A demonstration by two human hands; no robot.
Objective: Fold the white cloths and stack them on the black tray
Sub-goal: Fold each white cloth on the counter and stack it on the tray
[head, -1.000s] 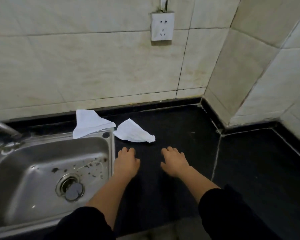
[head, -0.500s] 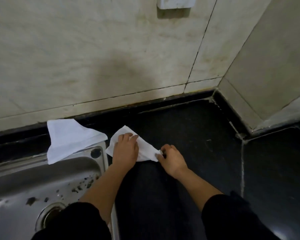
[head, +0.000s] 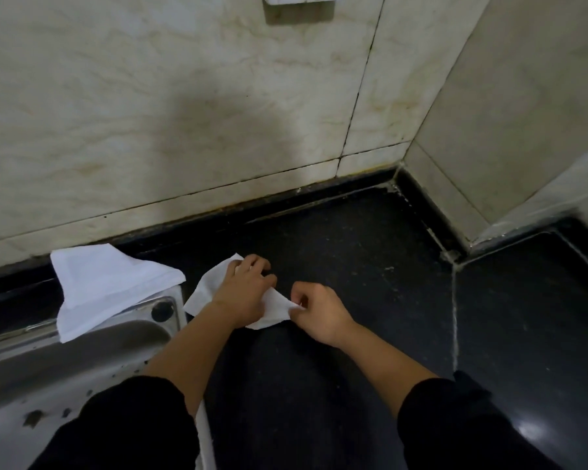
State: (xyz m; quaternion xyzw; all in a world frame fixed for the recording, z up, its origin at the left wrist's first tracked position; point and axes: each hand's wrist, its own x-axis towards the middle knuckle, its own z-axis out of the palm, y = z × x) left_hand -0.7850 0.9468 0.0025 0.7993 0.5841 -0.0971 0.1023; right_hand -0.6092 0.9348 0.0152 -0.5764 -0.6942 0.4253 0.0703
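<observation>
Two bare hands work one crumpled cloth (head: 202,290) on the black counter (head: 353,266). The right hand (head: 319,310) has its grip pressed together, thumb and forefinger pinching the cloth's corner at three o'clock. The left hand (head: 243,293) lies over the cloth's middle, its bent fingers curled on the far edge. At nine o'clock, just beside this cloth but apart from it, a second cloth (head: 109,283) lies loosely folded, draped over the back rim of the steel sink (head: 82,347), which fills the seven o'clock corner. A pale tiled wall (head: 184,113) rises at twelve o'clock.
</observation>
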